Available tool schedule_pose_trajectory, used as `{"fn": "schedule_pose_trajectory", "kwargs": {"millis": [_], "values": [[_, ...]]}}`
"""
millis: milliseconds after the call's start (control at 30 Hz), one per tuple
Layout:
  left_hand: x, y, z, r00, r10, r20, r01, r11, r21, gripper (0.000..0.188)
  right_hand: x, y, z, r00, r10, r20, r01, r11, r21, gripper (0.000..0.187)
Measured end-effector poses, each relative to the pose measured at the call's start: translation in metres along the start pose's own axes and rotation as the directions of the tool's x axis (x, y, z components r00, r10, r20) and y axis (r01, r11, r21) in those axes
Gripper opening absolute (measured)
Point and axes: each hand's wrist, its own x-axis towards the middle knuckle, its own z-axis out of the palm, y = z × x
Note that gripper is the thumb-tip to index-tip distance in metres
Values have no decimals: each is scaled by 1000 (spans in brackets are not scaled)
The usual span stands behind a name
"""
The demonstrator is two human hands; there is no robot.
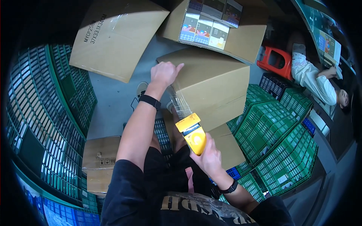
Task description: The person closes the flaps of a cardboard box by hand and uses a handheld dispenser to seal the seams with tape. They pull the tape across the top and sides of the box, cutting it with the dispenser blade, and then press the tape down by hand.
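A brown cardboard carton stands tilted in front of me, with a strip of clear packing tape running along its left side. My left hand is closed at the carton's upper left edge, thumb sticking out to the right; its other fingers are curled and partly hidden. Wrapped around a yellow tape dispenser, my right hand is below the carton's near corner. The tape stretches from the dispenser's head up toward my left hand.
An open carton with several small printed boxes lies beyond. Another carton is at the far left. Green crates are stacked right, and a green mesh crate stands left. A person sits near a red stool.
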Motion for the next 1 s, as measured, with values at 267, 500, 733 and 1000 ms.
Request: {"fn": "schedule_pose_trajectory", "kwargs": {"millis": [267, 500, 733, 1000], "values": [[2, -8, 16, 998, 24, 64, -24, 1000, -1, 70, 4, 2, 6, 998, 40, 38, -40, 999, 12, 80], [1, -7, 32, 997, 47, 60, -49, 998, 33, 64, 2, 6, 10, 997, 41, 67, -43, 999, 30, 82], [-5, -1, 48, 993, 101, 69, -109, 985, 130, 53, 1, 14, 12, 991, 67, 117, -72, 997, 33, 85], [4, -1, 59, 984, 169, 55, -178, 945, 273, 47, 0, 19, 14, 995, 28, 100, -34, 998, 60, 86]]}}
